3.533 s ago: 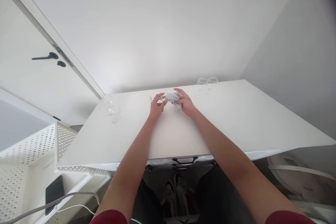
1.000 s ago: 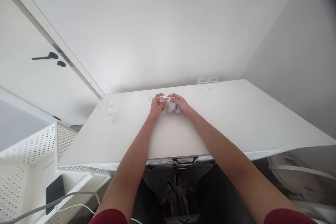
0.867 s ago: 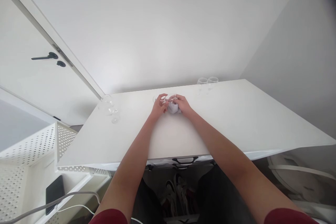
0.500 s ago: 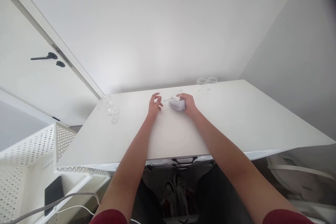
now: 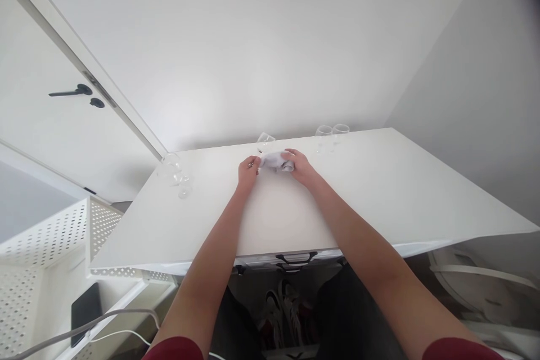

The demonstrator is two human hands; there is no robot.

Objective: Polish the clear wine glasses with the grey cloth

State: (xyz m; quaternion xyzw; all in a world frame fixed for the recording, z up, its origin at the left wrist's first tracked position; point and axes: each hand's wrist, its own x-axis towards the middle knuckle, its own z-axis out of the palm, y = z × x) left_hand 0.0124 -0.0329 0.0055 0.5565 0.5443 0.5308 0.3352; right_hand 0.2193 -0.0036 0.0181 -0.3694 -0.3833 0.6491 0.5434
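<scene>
Right of the right hand [image 5: 298, 164], the white tabletop [image 5: 392, 191] gives a broad open lane, bounded at the back by two stemmed glasses [image 5: 324, 138] near the wall [image 5: 270, 45]. A narrower gap lies between the left hand [image 5: 248, 170] and the clear glassware [image 5: 170, 171] toward the left end. Between the hands, the bunched cloth [image 5: 273, 161] blocks direct passage, a tilted glass [image 5: 266, 140] just behind it; both forearms [image 5: 214, 242] cross the front edge.

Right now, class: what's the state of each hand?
Left hand: curled beside the pale cloth; what it holds cannot be told.
Right hand: closed on the pale cloth.
</scene>
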